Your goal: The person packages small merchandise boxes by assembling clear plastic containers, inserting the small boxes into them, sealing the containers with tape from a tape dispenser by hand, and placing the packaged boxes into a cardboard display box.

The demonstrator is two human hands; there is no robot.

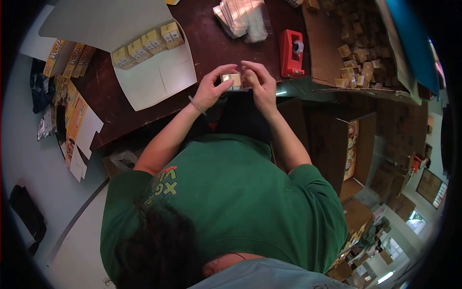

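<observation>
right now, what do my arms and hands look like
Both arms have short green sleeves, forearms bare. The left hand and right hand are gloveless, with five-fingered human shape. A thin, pale bangle circles the left wrist; none shows on the right.

One red tape dispenser point(292, 54), many small boxes

In the centre there are two bare hands, one left hand point(209, 88) and one right hand point(261, 86), and one small yellow-and-white box point(234, 81). In the upper left are one open white cardboard box point(149, 91) and, as it seems, four yellow-and-white blocks point(154, 42). The clear plastic bags point(242, 19) at the top and loose yellow cartons point(363, 70) in the upper right cannot be counted exactly.
</observation>
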